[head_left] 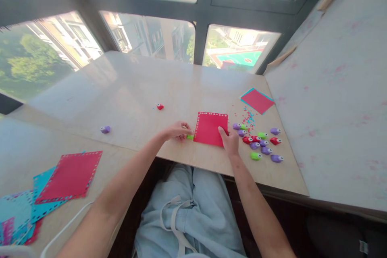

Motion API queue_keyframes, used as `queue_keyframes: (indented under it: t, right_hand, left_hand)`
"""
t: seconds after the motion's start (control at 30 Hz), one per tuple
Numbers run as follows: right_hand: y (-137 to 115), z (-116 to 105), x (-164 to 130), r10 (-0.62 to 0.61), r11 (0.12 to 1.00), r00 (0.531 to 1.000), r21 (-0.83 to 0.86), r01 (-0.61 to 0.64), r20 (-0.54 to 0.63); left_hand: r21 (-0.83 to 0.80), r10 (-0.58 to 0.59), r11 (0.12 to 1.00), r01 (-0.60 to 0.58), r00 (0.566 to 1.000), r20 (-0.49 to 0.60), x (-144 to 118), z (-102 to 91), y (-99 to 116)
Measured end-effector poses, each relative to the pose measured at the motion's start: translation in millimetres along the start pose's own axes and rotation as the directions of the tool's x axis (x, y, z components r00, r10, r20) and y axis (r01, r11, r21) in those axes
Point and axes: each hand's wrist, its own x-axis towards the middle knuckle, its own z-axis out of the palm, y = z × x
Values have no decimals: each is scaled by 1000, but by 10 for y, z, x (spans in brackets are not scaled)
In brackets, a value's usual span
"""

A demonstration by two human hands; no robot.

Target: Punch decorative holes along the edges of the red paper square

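A square sheet of red paper point(211, 129) lies near the table's front edge, with small punched holes along its top and left edges. My right hand point(229, 140) grips its right side, thumb on top and the fingers hidden beneath. At the lower left edge of the sheet, my left hand point(181, 131) is closed around a small green paper punch point(190, 137), mostly covered by the fingers. Several purple, green and red punches with eye-like spots, such as a purple punch point(276, 158), are grouped to the right of my right hand.
Red and blue paper bits point(249, 117) are scattered by a stack of uncut red and blue sheets point(257, 100). A red punch point(160, 107) and a purple punch point(105, 130) stand apart. Punched sheets point(72, 173) pile at left near a white cable point(65, 225). Windows border the table.
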Motion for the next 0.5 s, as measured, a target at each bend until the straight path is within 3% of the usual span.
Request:
queue_keyframes:
  t: [0.27, 0.37, 0.5]
  right_hand:
    - [20, -12, -1, 5, 1000, 1000, -19, -6, -12]
    - [26, -7, -1, 17, 1000, 1000, -9, -17, -19]
    - [38, -5, -3, 30, 999, 999, 27, -29, -21]
  left_hand:
    - [-32, 230, 970, -239, 957, -177, -109, 127, -144]
    - [54, 293, 956, -288, 932, -213, -149, 157, -197]
    - [286, 424, 890, -355, 875, -234, -143, 167, -301]
